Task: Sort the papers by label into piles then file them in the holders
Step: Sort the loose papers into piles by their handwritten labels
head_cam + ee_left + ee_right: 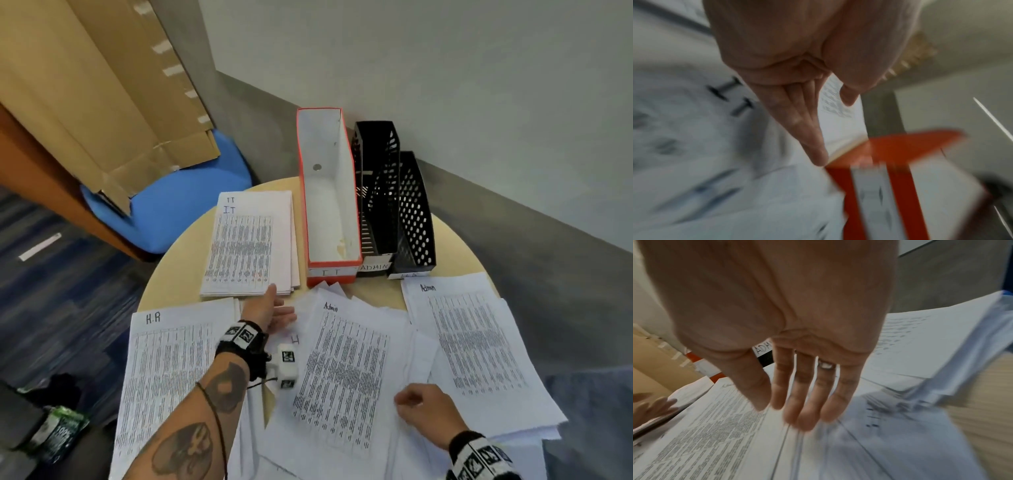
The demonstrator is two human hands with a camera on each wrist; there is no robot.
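On the round table (455, 240) lie an "IT" pile (250, 243), an "H.R" pile (171, 377) and an "Admin" pile (476, 342). A loose heap in the middle has an "Admin" sheet (342, 377) on top. At the back stand an orange-and-white IT holder (329, 205), a black Admin holder (376, 192) and a second black holder (414, 212), all without papers. My left hand (274, 311) hovers with straight fingers just below the IT pile, holding nothing. My right hand (424, 407) hangs over the heap's right edge, fingers (797, 402) relaxed and empty.
A blue chair (178, 205) and flattened cardboard (102, 85) stand left of the table. The wall runs close behind the holders. A green packet (58, 431) lies on the floor at lower left. Papers overhang the table's near edge.
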